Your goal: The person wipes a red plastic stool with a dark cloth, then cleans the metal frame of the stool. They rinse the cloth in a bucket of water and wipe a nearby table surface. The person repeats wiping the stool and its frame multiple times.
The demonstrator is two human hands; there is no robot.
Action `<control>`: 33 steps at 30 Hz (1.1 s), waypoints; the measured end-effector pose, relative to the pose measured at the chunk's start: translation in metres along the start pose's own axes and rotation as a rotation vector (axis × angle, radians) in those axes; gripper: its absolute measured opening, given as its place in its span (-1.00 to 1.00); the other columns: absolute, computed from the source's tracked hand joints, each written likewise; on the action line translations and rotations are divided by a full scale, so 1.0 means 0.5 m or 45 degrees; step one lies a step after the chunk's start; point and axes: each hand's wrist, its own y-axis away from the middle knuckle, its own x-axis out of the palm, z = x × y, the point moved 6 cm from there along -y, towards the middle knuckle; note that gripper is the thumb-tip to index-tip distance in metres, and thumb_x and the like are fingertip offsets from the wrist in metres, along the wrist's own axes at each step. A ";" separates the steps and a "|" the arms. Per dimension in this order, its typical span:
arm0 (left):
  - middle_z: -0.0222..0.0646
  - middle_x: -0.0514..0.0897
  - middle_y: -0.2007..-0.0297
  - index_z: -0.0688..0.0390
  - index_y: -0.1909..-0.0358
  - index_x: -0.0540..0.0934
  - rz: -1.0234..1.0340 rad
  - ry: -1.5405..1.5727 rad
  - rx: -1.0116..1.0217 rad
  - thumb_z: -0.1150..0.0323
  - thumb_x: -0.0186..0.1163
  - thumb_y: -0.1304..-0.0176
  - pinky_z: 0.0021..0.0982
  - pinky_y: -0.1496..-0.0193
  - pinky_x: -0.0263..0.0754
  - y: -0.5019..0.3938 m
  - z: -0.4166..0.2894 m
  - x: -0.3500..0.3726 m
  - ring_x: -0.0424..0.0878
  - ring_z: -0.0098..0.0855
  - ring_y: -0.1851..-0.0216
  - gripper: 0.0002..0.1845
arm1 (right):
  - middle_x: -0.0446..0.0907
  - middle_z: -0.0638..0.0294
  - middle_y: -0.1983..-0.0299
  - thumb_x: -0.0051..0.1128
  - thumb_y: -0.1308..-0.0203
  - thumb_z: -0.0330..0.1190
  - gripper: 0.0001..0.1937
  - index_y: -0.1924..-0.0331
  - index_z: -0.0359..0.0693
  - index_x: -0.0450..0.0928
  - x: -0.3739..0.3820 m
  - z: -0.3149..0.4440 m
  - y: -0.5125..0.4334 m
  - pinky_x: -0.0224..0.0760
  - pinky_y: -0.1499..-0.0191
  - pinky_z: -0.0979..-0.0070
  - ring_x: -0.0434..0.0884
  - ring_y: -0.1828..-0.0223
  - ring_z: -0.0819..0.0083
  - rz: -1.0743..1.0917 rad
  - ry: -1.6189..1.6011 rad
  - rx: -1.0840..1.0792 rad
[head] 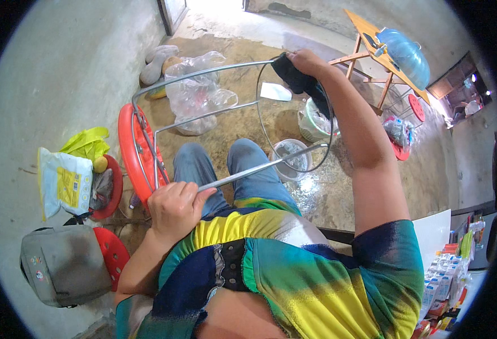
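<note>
A stool with a red plastic seat [130, 146] and metal legs is held sideways across my lap, its seat to the left. My left hand [174, 207] is closed around a metal leg [240, 173] near the seat. At the upper right, my right hand [307, 63] grips a dark wet-looking cloth [288, 74] against the end of another leg, beside the thin metal ring [258, 106] that joins the legs. The cloth's lower end hangs inside the ring. Below the ring stands a white bucket [310, 163] holding sudsy water, partly seen behind a leg.
A basket [308, 127] lined with plastic stands beside the bucket. Plastic bags [193, 97] and gourds [152, 72] lie ahead. To the left, a grey backpack [68, 262] and a white-and-yellow package [64, 182] rest on red stools. A wooden folding table [365, 25] stands at the upper right.
</note>
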 end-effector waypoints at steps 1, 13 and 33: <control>-0.29 0.45 0.65 0.08 0.61 0.45 0.010 -0.031 -0.041 0.10 0.41 -0.19 -0.19 0.52 0.36 -0.007 0.007 0.005 0.52 -0.20 0.60 -0.58 | 0.66 -0.29 0.17 -0.08 -0.48 -0.23 -0.61 0.13 -0.45 0.63 0.011 0.002 -0.012 0.50 -0.01 0.10 0.65 0.09 -0.20 0.043 0.024 -0.026; -0.26 0.47 0.68 0.12 0.64 0.44 -0.044 -0.019 -0.207 0.08 0.47 -0.14 -0.18 0.55 0.31 -0.073 0.155 0.026 0.52 -0.17 0.62 -0.53 | 0.50 -0.23 0.40 -0.13 -0.57 -0.25 -0.66 0.33 -0.34 0.41 0.178 0.058 0.497 0.33 0.27 0.03 0.50 0.32 -0.29 -0.692 -0.627 0.347; -0.19 0.46 0.70 0.19 0.64 0.52 -0.082 -0.003 -0.352 0.01 0.45 -0.20 -0.21 0.58 0.27 -0.109 0.284 0.112 0.39 -0.18 0.68 -0.49 | 0.64 -0.26 0.32 -0.11 -0.57 -0.15 -0.62 0.21 -0.35 0.51 0.162 0.026 0.361 0.42 0.25 0.01 0.62 0.27 -0.27 -0.630 -0.763 0.104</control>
